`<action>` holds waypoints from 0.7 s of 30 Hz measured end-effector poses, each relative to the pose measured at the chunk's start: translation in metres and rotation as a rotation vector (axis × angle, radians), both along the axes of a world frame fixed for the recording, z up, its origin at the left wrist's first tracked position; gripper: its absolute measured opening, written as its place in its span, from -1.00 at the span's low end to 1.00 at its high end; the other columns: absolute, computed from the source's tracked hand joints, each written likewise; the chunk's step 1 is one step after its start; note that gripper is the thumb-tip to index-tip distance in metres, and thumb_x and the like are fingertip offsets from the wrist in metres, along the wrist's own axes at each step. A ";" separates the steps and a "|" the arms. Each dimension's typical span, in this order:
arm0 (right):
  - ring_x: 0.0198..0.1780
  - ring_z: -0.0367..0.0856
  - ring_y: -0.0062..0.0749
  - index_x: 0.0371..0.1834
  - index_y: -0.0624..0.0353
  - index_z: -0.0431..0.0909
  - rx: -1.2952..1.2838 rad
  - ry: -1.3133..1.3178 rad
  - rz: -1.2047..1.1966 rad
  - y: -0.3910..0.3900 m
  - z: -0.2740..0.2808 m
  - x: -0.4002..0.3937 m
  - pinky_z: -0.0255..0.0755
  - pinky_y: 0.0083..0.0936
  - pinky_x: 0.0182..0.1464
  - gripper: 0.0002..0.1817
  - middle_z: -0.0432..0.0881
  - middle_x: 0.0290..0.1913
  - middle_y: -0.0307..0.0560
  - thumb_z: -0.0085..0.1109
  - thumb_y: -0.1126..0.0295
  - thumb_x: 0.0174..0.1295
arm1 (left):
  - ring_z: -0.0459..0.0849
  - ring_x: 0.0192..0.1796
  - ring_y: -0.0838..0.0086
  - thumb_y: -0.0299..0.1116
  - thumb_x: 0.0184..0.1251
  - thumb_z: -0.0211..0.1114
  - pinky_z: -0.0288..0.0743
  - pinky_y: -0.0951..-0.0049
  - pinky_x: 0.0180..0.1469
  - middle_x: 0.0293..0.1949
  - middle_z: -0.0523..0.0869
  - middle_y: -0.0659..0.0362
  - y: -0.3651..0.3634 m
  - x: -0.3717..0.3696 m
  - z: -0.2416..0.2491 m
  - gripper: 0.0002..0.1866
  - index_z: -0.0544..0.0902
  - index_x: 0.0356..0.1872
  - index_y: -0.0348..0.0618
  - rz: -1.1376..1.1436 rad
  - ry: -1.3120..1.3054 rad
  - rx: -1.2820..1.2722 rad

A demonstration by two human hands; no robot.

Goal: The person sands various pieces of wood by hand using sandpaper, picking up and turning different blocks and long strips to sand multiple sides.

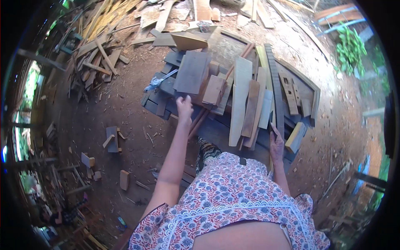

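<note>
Here the left hand [184,106] grips the grey board [191,71].

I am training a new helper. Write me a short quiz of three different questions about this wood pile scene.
1. True or false: the left hand reaches to the grey board on the pile.
2. What does the right hand touch: (a) a long thin strip, (b) a hammer, (c) a bucket?
3. Fill in: the ground around the pile is reddish ____.

Key: 1 true; 2 a; 3 dirt.
</note>
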State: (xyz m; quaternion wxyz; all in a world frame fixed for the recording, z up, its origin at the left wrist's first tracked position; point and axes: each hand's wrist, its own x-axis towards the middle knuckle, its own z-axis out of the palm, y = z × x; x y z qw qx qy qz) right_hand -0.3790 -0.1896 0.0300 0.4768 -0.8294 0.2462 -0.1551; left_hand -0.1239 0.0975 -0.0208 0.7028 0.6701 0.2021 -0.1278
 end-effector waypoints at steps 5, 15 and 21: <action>0.18 0.50 -0.30 0.22 0.11 0.41 -0.016 0.038 -0.013 0.001 -0.001 -0.004 0.35 -0.46 0.16 -0.65 0.55 0.12 0.00 -0.05 0.44 0.37 | 0.57 -0.28 0.49 0.00 0.29 0.19 0.44 0.47 -0.35 -0.23 0.56 0.13 -0.039 -0.119 -0.034 -0.44 0.38 0.14 -0.20 -0.717 0.340 -0.007; 0.12 0.56 -0.22 0.20 0.07 0.42 -0.072 -0.014 0.010 -0.003 -0.001 0.005 0.43 -0.43 0.06 -0.64 0.56 0.08 0.08 -0.02 0.46 0.34 | 0.07 0.40 -0.10 -0.31 0.11 0.21 -0.09 -0.16 0.36 0.31 0.20 -0.17 -0.121 -0.164 0.010 -0.36 0.29 0.28 -0.12 -1.184 -0.913 0.976; 0.13 0.54 -0.26 0.20 0.09 0.43 -0.033 -0.021 -0.051 -0.003 0.002 -0.003 0.39 -0.45 0.10 -0.65 0.56 0.09 0.05 -0.02 0.38 0.36 | 0.07 0.40 -0.15 -0.36 0.22 0.02 -0.17 -0.29 0.34 0.38 0.13 -0.13 -0.150 -0.165 -0.051 -0.48 0.34 0.27 -0.09 -1.186 -1.097 1.117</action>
